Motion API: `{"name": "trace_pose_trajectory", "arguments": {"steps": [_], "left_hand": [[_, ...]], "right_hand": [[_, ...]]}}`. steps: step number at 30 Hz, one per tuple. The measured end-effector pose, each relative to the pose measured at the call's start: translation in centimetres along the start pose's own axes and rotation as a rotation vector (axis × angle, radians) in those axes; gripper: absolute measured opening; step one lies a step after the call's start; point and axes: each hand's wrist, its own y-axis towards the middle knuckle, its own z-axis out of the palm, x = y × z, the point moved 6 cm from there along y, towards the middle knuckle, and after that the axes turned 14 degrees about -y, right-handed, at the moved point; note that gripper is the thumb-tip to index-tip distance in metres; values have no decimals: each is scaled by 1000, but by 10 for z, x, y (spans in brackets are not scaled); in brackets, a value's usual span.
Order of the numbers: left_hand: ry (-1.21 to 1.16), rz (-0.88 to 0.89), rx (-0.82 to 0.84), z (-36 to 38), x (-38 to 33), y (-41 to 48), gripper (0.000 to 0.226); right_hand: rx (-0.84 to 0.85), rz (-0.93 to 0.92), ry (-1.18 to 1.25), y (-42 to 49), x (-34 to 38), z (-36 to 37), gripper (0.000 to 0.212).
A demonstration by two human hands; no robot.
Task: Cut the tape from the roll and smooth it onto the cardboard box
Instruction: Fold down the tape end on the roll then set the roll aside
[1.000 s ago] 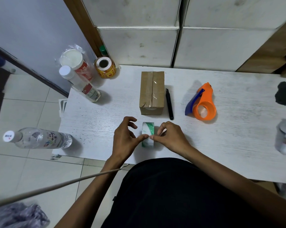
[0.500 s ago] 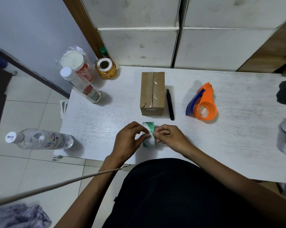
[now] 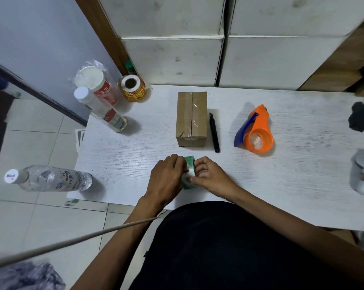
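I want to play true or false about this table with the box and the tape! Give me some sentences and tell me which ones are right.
1. Both hands are on the green tape roll. True: the left hand and the right hand both grip it.
2. The cardboard box lies open. False: it is closed, with clear tape along its top seam.
3. A black marker lies just right of the box. True.
4. The orange tape dispenser sits on top of the box. False: it sits on the table, further right than the marker.
5. A hand is holding the marker. False: it lies on the table untouched.
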Motion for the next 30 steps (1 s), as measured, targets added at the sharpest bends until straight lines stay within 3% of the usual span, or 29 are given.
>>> {"name": "trace_pose_trajectory", "arguments": {"steps": [5,9,17,19,22,24,27,30], "left_hand": [[43,-17,-90,-1,3,3,22],[113,5,-155,0,3,4,16],[10,-28,-229,1,3,0,11],[-107,-122,-189,4,9,1,15],[-381,-274,-117,4,21,7,12],[-497,-300,-127,1,27,12,10],[-646,-387,-102,-1,34,16,29],[-1078,-731,65,17,46,7,50]], "right_hand": [[-15,-83,-101,-3,14,3,31],[-29,-109,-133,-2,18,3,52],[-6,-117,-110,1,19,5,47],[-30,-110,-123,1,17,2,27],[-20,-102,-86,-2,14,-1,15],[-27,-97,-59,-3,11,-3,21],[-16,-89,-53,-2,5,-5,23],[30,-52,-34,-2,1,-4,30]]}}
